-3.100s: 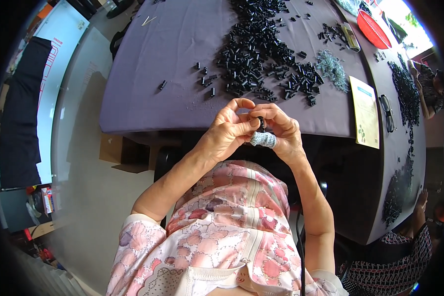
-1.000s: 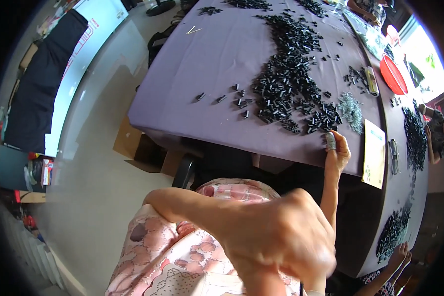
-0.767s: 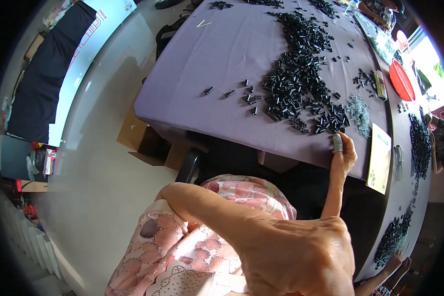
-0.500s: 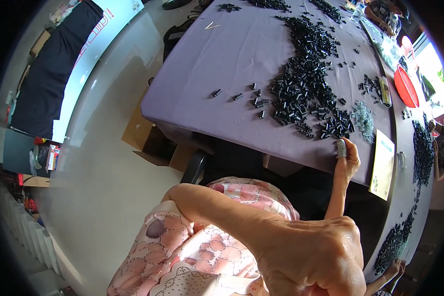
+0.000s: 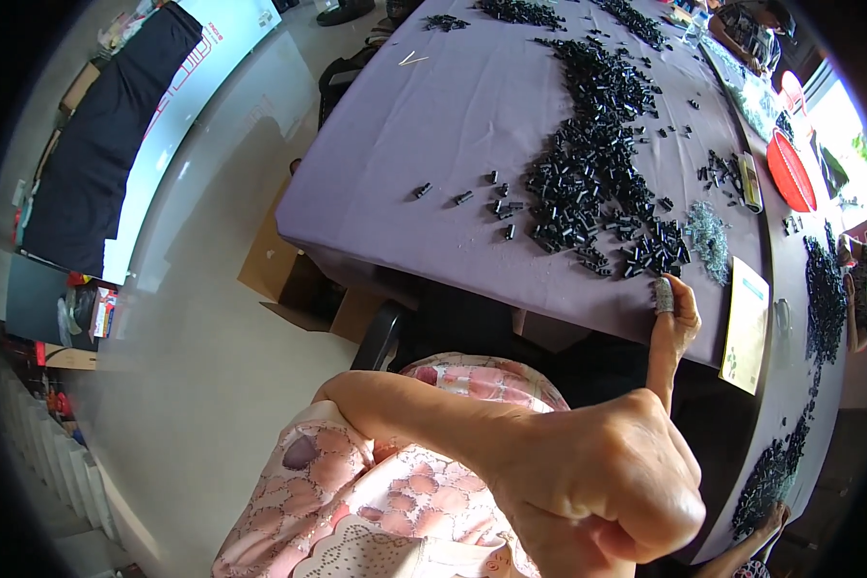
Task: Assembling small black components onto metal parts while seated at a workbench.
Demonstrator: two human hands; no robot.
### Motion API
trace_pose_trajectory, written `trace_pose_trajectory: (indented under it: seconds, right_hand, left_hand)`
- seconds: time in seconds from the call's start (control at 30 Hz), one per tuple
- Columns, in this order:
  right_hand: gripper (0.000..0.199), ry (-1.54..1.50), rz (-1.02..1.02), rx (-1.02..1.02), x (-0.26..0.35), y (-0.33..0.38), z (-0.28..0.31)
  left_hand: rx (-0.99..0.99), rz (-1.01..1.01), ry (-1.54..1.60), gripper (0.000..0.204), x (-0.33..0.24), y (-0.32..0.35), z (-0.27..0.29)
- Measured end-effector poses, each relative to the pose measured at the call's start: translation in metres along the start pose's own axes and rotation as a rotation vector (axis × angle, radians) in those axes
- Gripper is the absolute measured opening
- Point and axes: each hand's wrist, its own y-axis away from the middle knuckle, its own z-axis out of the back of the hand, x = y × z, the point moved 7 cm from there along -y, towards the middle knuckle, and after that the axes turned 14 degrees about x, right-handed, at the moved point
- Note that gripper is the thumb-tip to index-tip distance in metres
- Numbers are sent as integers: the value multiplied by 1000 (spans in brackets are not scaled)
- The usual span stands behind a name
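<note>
My left hand (image 5: 607,472) is raised close to the camera at the lower right, its arm bent across from the left. Its fingers are curled into a fist, and whatever they may hold is hidden. At the table's near edge is my right hand (image 5: 677,313), fingers curled in, with a grey wrap (image 5: 664,296) on one digit. What it grips, if anything, is too small to make out. Just beyond it lies the near end of a long heap of small black tube-shaped pieces (image 5: 592,144). A small pile of clear, pale pieces (image 5: 707,241) sits to its right.
A purple cloth covers the table (image 5: 385,173). A pale printed card (image 5: 746,326) lies right of my right hand. Farther right are a red basket (image 5: 791,171) and more black pieces (image 5: 825,299). Other people's hands (image 5: 773,520) work there. An open cardboard box (image 5: 294,279) stands below the table.
My left fist has risen a little and turned, showing more of its curled fingers. My right hand stays at the table edge, almost unmoved.
</note>
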Motion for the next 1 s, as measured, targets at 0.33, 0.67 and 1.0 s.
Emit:
trace_pose_trajectory:
  seconds: [0.33, 0.67, 1.0]
  right_hand:
    - [15, 101, 19, -35, 12, 4, 8]
    - [16, -5, -30, -56, 23, -3, 15]
    - [13, 601, -106, -121, 3, -40, 79]
  left_hand:
    - [-246, 774, -932, 13, 43, 103, 70]
    - [-214, 892, -1806, 12, 22, 193, 184]
    - [-104, 1075, -1917, 12, 21, 210, 194]
